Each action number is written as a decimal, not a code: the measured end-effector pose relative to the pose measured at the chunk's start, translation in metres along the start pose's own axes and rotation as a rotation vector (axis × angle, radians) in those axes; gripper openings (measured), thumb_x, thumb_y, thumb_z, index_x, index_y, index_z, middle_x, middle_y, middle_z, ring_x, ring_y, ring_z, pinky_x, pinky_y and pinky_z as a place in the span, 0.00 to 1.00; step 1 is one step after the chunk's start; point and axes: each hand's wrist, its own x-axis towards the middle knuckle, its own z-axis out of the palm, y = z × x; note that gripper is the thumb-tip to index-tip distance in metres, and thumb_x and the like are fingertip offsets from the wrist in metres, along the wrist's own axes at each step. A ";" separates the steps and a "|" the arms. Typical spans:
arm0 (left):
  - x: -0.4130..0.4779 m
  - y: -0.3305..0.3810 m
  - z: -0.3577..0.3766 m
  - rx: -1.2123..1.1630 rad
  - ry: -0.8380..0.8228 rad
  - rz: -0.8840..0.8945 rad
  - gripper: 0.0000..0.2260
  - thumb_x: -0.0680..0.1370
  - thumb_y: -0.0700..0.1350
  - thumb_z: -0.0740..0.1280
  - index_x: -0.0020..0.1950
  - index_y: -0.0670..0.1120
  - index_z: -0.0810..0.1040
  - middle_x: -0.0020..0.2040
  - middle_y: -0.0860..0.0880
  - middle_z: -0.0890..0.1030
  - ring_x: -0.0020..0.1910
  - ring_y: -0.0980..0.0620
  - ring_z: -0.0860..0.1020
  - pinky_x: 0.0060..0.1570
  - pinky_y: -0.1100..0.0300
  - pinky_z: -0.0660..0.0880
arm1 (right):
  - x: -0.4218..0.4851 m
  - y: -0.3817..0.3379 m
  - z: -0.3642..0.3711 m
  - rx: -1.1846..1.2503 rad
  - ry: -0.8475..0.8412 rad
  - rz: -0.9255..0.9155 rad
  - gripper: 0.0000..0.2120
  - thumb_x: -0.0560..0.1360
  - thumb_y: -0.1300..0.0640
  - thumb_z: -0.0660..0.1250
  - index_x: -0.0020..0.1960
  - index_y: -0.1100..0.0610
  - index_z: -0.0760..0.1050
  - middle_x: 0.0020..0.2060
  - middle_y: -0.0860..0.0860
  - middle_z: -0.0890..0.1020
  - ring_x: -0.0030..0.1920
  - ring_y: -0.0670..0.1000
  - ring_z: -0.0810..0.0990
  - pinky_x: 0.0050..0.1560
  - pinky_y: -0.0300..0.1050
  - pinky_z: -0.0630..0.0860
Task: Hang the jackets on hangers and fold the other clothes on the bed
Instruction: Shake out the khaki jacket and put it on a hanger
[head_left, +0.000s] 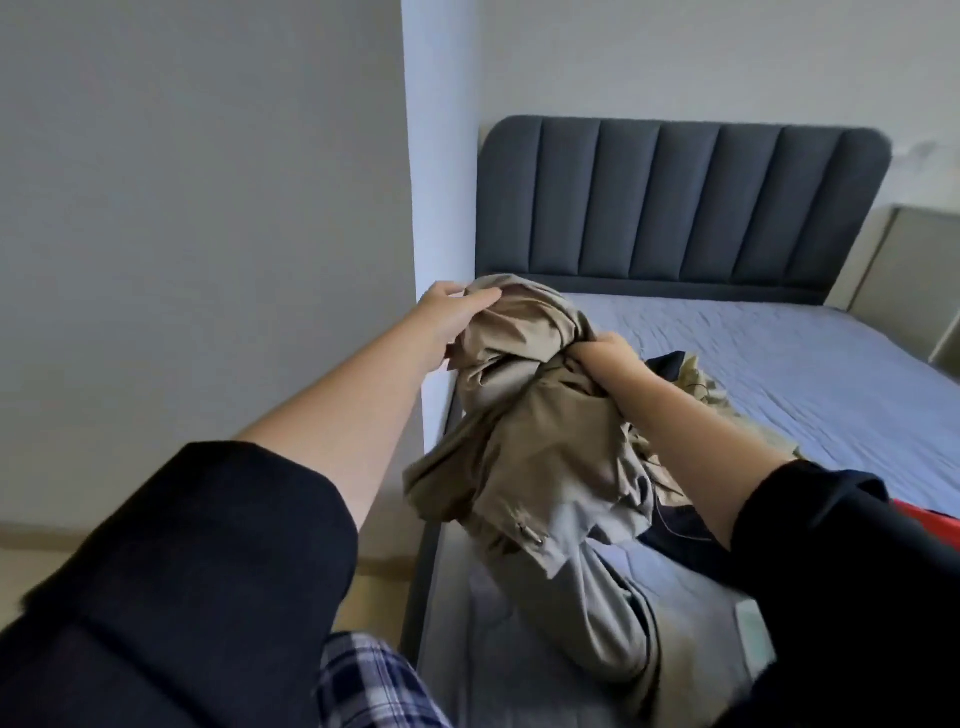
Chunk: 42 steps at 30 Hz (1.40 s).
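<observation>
The beige garment (540, 441) is held bunched over the left edge of the bed (779, 374), with its lower end draped onto the blue sheet. The top of the bundle is gripped by the left hand (447, 322), fingers curled over the fabric. The middle is clamped by the right hand (608, 358), fingers wrapped tight into the cloth. A navy garment (675, 535) and a pale yellowish garment (698, 382) are heaped just behind the right forearm. A red item (930, 525) is cut off at the right edge. A padded headboard (685, 208) is seen beyond.

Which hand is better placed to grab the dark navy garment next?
Right. The right hand grips the bunched beige jacket just beside the dark navy garment; the left hand holds it by the wall.
</observation>
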 end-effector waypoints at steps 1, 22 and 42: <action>-0.002 0.009 -0.010 0.051 -0.066 -0.036 0.27 0.74 0.58 0.70 0.69 0.50 0.68 0.58 0.48 0.78 0.55 0.49 0.77 0.54 0.54 0.74 | 0.002 -0.016 -0.007 0.059 0.012 -0.018 0.11 0.75 0.63 0.62 0.34 0.56 0.72 0.29 0.50 0.76 0.32 0.48 0.73 0.27 0.36 0.68; -0.029 -0.008 -0.043 0.110 -0.114 0.135 0.09 0.80 0.45 0.64 0.46 0.42 0.80 0.50 0.42 0.82 0.51 0.45 0.80 0.59 0.54 0.74 | 0.018 0.005 -0.039 0.278 0.022 0.090 0.10 0.81 0.57 0.60 0.45 0.60 0.74 0.41 0.56 0.75 0.42 0.52 0.74 0.40 0.45 0.72; -0.005 -0.225 0.038 0.587 -0.463 -0.359 0.12 0.79 0.45 0.62 0.62 0.50 0.76 0.53 0.48 0.77 0.52 0.49 0.76 0.54 0.55 0.70 | 0.002 0.219 0.013 -0.702 -0.349 0.309 0.44 0.69 0.35 0.68 0.74 0.59 0.58 0.70 0.56 0.67 0.69 0.57 0.68 0.63 0.49 0.69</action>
